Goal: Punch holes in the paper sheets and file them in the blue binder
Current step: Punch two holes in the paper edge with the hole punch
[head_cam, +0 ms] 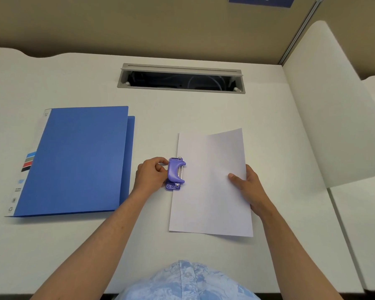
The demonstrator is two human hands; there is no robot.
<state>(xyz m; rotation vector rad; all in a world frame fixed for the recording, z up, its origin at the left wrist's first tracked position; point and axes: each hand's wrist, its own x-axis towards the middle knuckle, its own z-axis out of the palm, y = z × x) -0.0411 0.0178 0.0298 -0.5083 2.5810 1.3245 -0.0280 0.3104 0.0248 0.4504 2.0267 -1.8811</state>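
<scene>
Paper sheets (210,185) are lying flat on the white surface (204,111), right of centre, with the far right corner lifting and curling slightly upward. How many sheets are in the pile cannot be told; only the top one is showing.

Going by size: the surface itself is taking up most of the view, with a grey cable slot (180,80) standing open along its far edge and a white divider panel (325,109) rising on the right. The blue binder (74,161) is lying closed on the left, well apart from the paper, its labelled spine edge facing left. Next, the paper. Smallest, a purple hole punch (175,173) is sitting at the middle of the paper's left edge, its mouth overlapping that edge.

The left hand (149,175) is gripping the back of the punch, fingers curled around it, thumb on top. The right hand (246,184) is holding the paper's right edge, thumb lying on top of the sheet and fingers tucked underneath, lifting that side slightly.

A light blue patterned shirt (186,282) is showing at the bottom.
</scene>
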